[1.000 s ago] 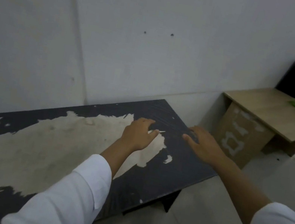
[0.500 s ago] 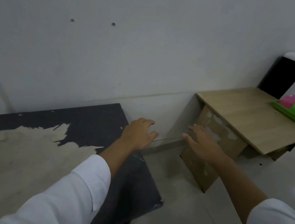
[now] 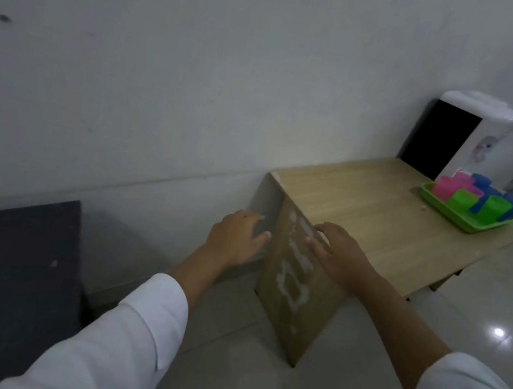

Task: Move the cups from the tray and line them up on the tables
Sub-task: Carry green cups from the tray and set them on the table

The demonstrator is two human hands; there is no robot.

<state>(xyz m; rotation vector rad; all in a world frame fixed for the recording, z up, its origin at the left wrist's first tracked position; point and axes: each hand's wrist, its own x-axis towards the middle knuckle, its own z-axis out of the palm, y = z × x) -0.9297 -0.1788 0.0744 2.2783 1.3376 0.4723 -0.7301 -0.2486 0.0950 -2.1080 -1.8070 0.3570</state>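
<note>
Head view: one dark table (image 3: 5, 253), one wooden table (image 3: 381, 216), one tray (image 3: 467, 226)

The dark counter (image 3: 2, 269) has slid away to 8 o'clock, and the wooden counter (image 3: 380, 223) is now in the middle. The left hand (image 3: 234, 242) and right hand (image 3: 340, 255) have left the dark top and float by the wooden end. The tray (image 3: 444, 212) of cups (image 3: 461, 199) looks nearer, at 2 o'clock.

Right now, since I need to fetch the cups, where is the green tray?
In the head view, the green tray sits far right, at the far end of the wooden table, near the white dispenser.
</note>
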